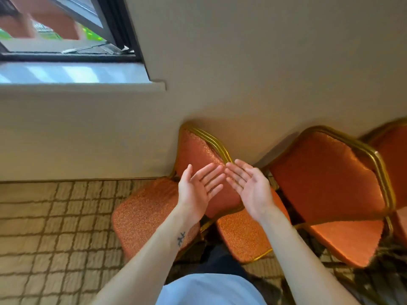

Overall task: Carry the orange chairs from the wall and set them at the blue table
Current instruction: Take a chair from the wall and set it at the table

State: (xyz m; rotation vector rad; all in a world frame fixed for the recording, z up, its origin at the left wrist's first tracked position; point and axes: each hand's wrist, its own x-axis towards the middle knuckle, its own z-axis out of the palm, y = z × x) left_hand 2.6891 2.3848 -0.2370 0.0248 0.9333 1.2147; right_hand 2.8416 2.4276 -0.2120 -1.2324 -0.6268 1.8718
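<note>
Though empty-palmed, both hands over brocade chairs (198,150)

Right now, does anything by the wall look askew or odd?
Yes: the left chair stands turned at an angle to the wall, and its backrest shows several gold rims nested together, likely stacked chairs. Both hands hover open.

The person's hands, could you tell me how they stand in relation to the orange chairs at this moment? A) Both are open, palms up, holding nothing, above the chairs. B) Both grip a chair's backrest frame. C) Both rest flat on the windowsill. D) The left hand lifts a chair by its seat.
A: the left hand and right hand are open with fingers spread, palms up, and hold nothing, in front of the orange chairs at the wall.
</note>
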